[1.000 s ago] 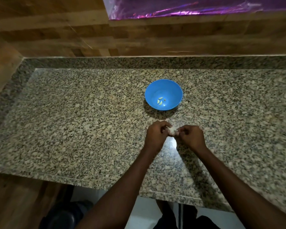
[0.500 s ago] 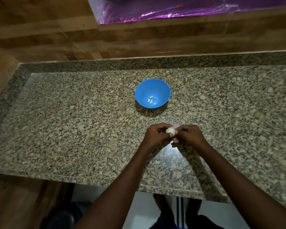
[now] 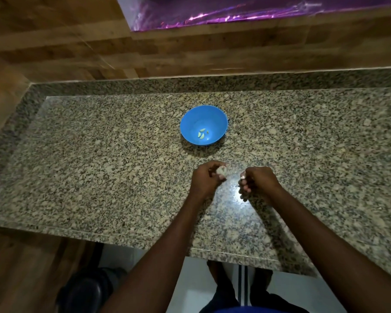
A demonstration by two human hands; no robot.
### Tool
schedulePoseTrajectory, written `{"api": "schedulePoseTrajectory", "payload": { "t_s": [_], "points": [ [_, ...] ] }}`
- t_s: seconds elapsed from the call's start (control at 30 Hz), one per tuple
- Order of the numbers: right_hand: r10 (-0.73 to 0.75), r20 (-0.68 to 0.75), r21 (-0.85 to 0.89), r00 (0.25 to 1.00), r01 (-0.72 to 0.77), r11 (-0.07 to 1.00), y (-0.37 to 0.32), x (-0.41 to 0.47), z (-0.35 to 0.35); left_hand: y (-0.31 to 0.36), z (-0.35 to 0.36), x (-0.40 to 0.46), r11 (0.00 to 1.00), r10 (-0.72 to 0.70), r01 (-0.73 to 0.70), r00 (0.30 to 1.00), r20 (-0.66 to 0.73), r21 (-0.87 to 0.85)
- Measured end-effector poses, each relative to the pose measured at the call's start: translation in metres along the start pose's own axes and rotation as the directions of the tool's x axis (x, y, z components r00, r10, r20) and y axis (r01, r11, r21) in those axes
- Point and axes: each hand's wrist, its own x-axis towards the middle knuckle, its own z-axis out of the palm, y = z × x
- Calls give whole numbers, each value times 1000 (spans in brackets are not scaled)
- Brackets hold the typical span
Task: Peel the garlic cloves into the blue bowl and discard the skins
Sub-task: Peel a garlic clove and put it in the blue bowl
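Garlic (image 3: 221, 172), a pale lump too blurred to show its axis, sits clenched in the left hand (image 3: 207, 180). Right hand (image 3: 259, 181), apart from it, pinches a small white piece (image 3: 242, 177). Blue bowl (image 3: 204, 124) beyond holds about 3 peeled cloves (image 3: 202, 133). Granite desk (image 3: 99, 166) spreads wide to both sides.

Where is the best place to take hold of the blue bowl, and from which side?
Probably pinch the near rim of the bowl, coming from above. It stands upright and open, its near side is free, and the cloves lie low inside.
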Motion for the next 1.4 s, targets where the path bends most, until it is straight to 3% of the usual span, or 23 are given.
{"api": "schedulePoseTrajectory", "payload": {
  "t_s": [0.07,0.2,0.33,0.57,0.77,0.9,1.0,1.23,1.4],
  "points": [
    [5,21,8,1000,-5,1000,-2,-2,-5,-4,-2,1,992,37,-33,999,-33,120],
    [16,153,39,988,-22,999,-1,-2,-14,4,-4,-6,975,118,-95,987,-110,200],
    [-48,152,-21,987,52,998,1,-3,-19,2,9,-34,908,286,-159,912,-295,388],
    [-165,67,-229,984,176,957,-3,-8,-19,-4,40,-55,813,320,-250,946,-45,526],
    [-183,60,-403,981,192,895,3,2,-24,-13,48,-45,675,384,-371,915,126,637],
    [-160,57,-644,985,159,748,4,12,-25,-16,48,-43,655,362,-373,918,160,657],
    [-250,41,-821,967,175,544,-4,11,-22,-17,47,-42,645,364,-386,914,178,660],
    [-328,63,-894,942,200,402,-4,12,-16,-17,41,-41,667,359,-405,910,207,625],
    [-437,140,-947,888,249,203,3,2,-4,-18,38,-40,689,347,-408,911,222,599]
  ]
}}
